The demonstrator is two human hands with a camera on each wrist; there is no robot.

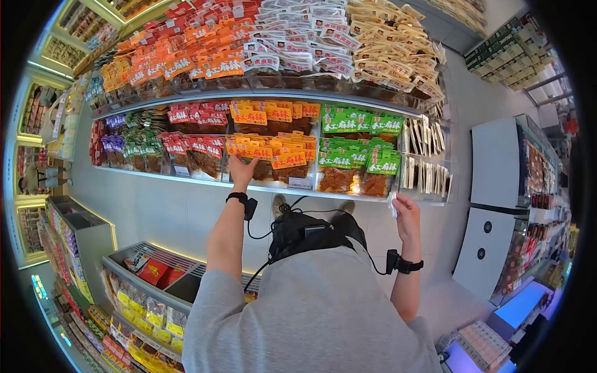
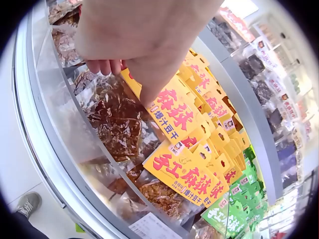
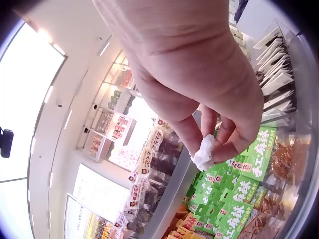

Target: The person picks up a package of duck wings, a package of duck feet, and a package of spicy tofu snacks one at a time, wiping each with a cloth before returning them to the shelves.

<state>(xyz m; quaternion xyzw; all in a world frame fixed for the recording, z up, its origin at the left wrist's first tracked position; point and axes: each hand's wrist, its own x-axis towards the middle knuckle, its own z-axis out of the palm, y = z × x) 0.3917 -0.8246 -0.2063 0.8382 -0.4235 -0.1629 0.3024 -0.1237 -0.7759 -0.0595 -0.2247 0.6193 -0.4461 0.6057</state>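
Observation:
My left hand (image 1: 242,171) is at the front row of orange-topped packets of spicy dried tofu (image 1: 289,160). In the left wrist view, its thumb and fingers are at the edges of one orange-topped packet (image 2: 172,110), gripping it near its card top. Part of that packet is hidden behind the hand. My right hand (image 1: 407,214) is raised in front of the shelf's right part. Between its thumb and fingertips it pinches a crumpled white tissue (image 3: 204,153). Green-topped packets (image 3: 227,199) lie beyond this hand in the right wrist view.
Clear dividers and a metal front edge (image 1: 205,181) bound the shelf bins. Red-topped packets (image 1: 196,146) lie left, thin white packets (image 1: 426,177) right. An upper shelf (image 1: 249,93) overhangs the back. Behind me on the left stands another display unit (image 1: 146,286).

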